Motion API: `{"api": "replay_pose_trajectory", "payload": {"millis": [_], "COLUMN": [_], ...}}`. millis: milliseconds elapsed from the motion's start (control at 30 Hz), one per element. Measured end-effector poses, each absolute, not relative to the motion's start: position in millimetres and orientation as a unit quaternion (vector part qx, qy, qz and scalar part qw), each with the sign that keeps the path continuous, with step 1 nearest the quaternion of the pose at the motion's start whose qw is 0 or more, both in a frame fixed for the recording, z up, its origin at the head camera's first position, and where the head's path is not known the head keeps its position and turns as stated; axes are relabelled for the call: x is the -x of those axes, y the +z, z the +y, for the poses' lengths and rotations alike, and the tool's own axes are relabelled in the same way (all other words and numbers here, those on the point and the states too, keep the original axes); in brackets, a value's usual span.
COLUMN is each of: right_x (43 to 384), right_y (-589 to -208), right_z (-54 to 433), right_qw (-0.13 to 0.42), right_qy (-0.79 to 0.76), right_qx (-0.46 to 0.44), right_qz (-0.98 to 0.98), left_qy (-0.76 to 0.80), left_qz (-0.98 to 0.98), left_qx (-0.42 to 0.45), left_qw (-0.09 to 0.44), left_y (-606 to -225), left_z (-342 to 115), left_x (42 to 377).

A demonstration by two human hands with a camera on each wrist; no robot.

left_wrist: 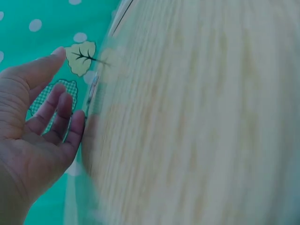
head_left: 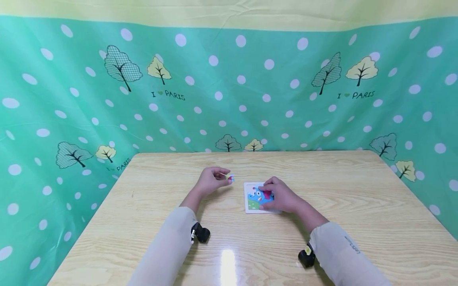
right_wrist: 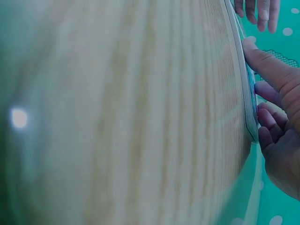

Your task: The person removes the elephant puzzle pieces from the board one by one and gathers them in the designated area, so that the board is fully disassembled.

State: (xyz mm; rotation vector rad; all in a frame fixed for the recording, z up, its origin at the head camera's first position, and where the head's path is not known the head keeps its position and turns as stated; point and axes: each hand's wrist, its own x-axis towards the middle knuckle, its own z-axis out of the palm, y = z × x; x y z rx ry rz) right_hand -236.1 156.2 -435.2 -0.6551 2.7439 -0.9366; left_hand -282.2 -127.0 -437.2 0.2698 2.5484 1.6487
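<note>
A small puzzle piece, with yellow, red and blue on it, is pinched at the fingertips of my left hand, just above the table. In the left wrist view that hand shows thumb and fingers apart, and the piece is out of sight. To its right, a square picture puzzle in a white frame lies flat, showing a blue elephant-like figure over green. My right hand rests over the puzzle's right side, thumb and forefinger spread on the picture; its palm hides that part. The right wrist view catches these fingertips at the puzzle, edge-on.
The light wood table extends around both hands. A green dotted curtain with printed trees hangs behind and at the sides. Black wrist cameras are strapped at both sleeves, low over the tabletop.
</note>
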Motion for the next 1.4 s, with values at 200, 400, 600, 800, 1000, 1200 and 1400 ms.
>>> {"api": "replay_pose_trajectory", "payload": {"millis": [200, 400, 600, 800, 1000, 1200, 1400], "right_x": [235, 234, 235, 234, 236, 236, 235], "right_y": [-436, -436, -437, -437, -436, -435, -434], "right_z": [157, 158, 157, 156, 155, 155, 155], "right_qw": [0.083, 0.078, 0.075, 0.075, 0.079, 0.08, 0.081], "right_qy": [-0.316, -0.316, -0.317, -0.317, -0.319, -0.316, -0.318], "right_qx": [0.222, 0.221, 0.228, 0.226, 0.221, 0.222, 0.222], "right_qz": [0.919, 0.919, 0.918, 0.918, 0.919, 0.919, 0.918], "left_qy": [0.547, 0.56, 0.562, 0.553, 0.543, 0.543, 0.543], "left_qz": [0.832, 0.822, 0.821, 0.825, 0.83, 0.83, 0.83], "left_qx": [-0.084, -0.087, -0.093, -0.101, -0.106, -0.11, -0.108], "left_qw": [0.042, 0.046, 0.051, 0.063, 0.067, 0.066, 0.072], "left_y": [-436, -434, -434, -430, -424, -423, -420], "left_z": [-126, -122, -121, -118, -113, -109, -102], "left_x": [276, 272, 266, 259, 254, 252, 250]}}
